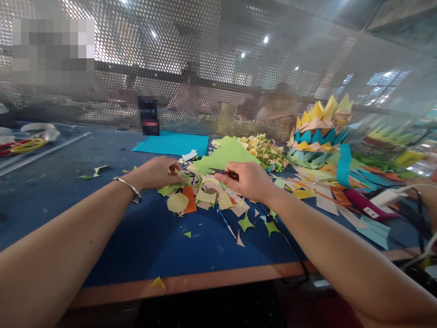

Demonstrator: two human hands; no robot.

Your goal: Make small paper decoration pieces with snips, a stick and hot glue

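Observation:
My right hand (244, 180) is closed around small dark-handled scissors (231, 174), their blades pointing left over the paper. Just left of it, my left hand (159, 172), with a silver bangle on the wrist, reaches down to the edge of a scrap pile (205, 193); its fingers are bent but apart, and nothing shows between them. A large light green sheet (228, 152) lies behind both hands. Among the scraps are a rounded pale yellow piece (177, 202) and an orange piece (190, 199). Two green star-shaped offcuts (246, 222) lie nearer me.
A blue sheet (174, 143) lies at the back beside a dark upright object (149, 116). Small folded paper pieces (266, 150) are heaped behind the right hand. Stacked paper crowns (321, 130), a magenta power strip (370, 205) and cables stand right. A pen (226, 223) lies in front.

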